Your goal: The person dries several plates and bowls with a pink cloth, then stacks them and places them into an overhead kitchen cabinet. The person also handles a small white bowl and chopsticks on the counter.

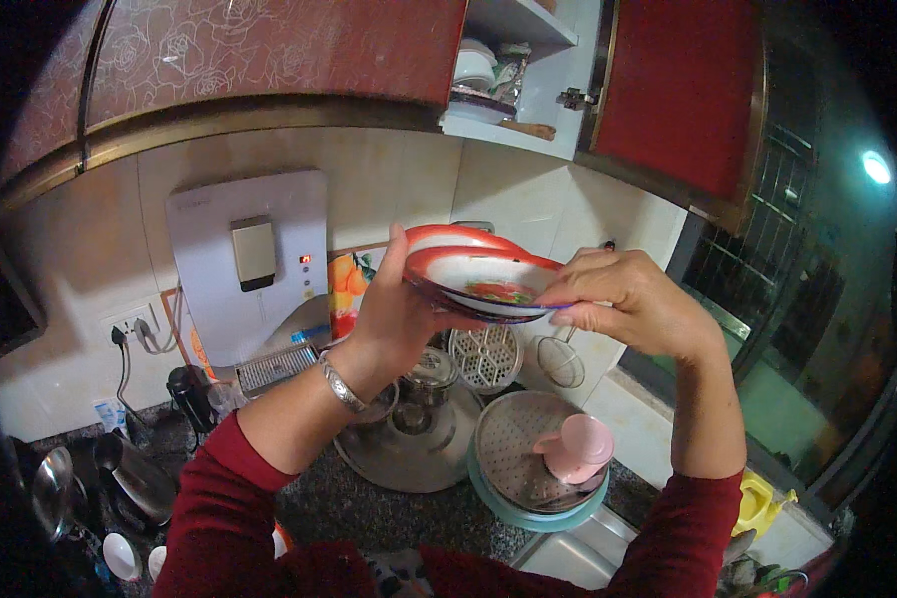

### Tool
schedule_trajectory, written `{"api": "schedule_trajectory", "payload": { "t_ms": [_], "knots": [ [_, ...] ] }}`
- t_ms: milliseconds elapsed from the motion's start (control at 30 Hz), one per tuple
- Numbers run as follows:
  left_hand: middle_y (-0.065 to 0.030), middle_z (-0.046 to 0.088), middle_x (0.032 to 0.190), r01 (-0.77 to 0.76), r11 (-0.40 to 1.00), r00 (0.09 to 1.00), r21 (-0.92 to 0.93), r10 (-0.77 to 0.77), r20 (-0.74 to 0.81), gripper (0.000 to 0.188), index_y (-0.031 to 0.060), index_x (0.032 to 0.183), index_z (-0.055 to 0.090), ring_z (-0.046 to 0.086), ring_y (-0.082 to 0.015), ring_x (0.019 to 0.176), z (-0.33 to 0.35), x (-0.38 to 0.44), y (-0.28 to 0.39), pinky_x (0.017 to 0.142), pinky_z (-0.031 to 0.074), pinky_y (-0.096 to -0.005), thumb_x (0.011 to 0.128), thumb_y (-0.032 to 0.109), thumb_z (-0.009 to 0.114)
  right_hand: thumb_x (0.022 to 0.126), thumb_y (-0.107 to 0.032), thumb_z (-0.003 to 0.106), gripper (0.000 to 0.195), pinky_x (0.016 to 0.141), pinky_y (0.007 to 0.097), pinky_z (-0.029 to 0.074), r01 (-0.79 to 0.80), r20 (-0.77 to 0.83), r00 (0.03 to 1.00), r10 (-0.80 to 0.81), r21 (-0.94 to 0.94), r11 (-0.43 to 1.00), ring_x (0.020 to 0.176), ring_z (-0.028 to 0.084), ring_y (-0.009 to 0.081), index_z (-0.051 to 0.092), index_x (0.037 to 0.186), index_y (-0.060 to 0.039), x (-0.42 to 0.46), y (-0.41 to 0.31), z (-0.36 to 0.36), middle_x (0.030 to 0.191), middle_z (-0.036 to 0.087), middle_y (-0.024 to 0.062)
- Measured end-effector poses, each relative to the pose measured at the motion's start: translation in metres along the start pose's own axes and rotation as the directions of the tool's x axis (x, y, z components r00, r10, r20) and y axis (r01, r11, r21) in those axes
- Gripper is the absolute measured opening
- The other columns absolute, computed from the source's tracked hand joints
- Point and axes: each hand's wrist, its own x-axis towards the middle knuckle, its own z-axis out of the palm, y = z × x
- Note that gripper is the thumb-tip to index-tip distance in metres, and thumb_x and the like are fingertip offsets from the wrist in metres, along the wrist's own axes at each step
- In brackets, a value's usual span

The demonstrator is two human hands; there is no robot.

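Note:
My left hand holds the left side of a few red-rimmed enamel plates, its thumb up at the rim and its fingers underneath. The plates are tilted and partly fanned apart; the front one has a white inside with a red and green pattern. My right hand pinches the right edge of the plates between thumb and fingers. Both hands are raised above the counter, below an open wall cabinet that holds white bowls and dishes.
Below stand a large metal lid, a perforated metal colander bearing a pink cup, and a sink. A strainer hangs on the wall. At left are a wall-mounted water dispenser, plugs and a metal kettle. The red cabinet door stands open.

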Motion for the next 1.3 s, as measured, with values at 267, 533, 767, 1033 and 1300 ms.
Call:
{"api": "schedule_trajectory", "payload": {
  "t_ms": [267,533,767,1033,1300],
  "knots": [
    [-0.0126,0.056,0.121,0.022,1.000,0.998,0.018,-0.021,-0.054,0.056,0.0100,0.128,0.044,0.058,-0.0295,0.107,0.004,-0.005,0.000,0.080,0.052,-0.0453,0.093,0.051,0.028,0.072,-0.006,0.067,0.013,0.069,0.0371,0.046,-0.120,-0.399,0.905,-0.147,-0.570,0.813,0.076,0.058,0.0274,0.064,0.084,-0.0056,-0.004,-0.005,-0.013,0.080,0.062,0.0088],
    [-0.0111,0.056,0.120,0.009,0.997,0.998,-0.072,-0.013,-0.055,0.053,0.0100,0.126,0.045,0.058,-0.0281,0.108,-0.004,-0.003,0.002,0.081,0.052,-0.0495,0.091,0.048,0.034,0.079,-0.012,0.062,0.011,0.069,0.0422,0.046,-0.434,-0.756,0.597,-0.267,-0.585,0.686,0.078,0.059,0.0312,0.065,0.088,-0.0076,0.057,0.077,-0.046,0.082,0.062,0.0112],
    [-0.0118,0.054,0.123,-0.022,0.997,0.997,-0.073,0.017,-0.071,0.055,0.0096,0.128,0.043,0.056,-0.0292,0.112,-0.030,0.005,0.001,0.087,0.049,-0.0525,0.091,0.050,0.037,0.082,-0.018,0.059,0.014,0.073,0.0448,0.048,-0.551,-0.712,0.701,-0.038,-0.575,0.604,0.086,0.061,0.0329,0.068,0.090,-0.0113,0.150,0.141,-0.049,0.088,0.065,0.0125],
    [-0.0129,0.052,0.127,-0.061,0.991,0.998,-0.120,0.062,0.003,0.058,0.0091,0.131,0.040,0.053,-0.0291,0.115,-0.055,0.003,0.000,0.092,0.046,-0.0499,0.092,0.053,0.038,0.083,-0.016,0.058,0.020,0.082,0.0443,0.050,-0.564,-0.572,0.794,0.206,-0.567,0.600,0.093,0.061,0.0350,0.068,0.099,-0.0124,0.199,0.164,-0.023,0.098,0.065,0.0155],
    [-0.0121,0.052,0.127,-0.091,0.987,0.996,-0.134,0.091,-0.006,0.060,0.0077,0.131,0.041,0.052,-0.0273,0.117,-0.049,-0.001,0.002,0.094,0.045,-0.0494,0.092,0.053,0.037,0.082,-0.018,0.062,0.022,0.084,0.0422,0.047,-0.297,-0.599,0.800,-0.032,-0.442,0.847,0.093,0.060,0.0360,0.067,0.100,-0.0062,0.161,0.148,0.001,0.097,0.064,0.0172]
  ]
}}
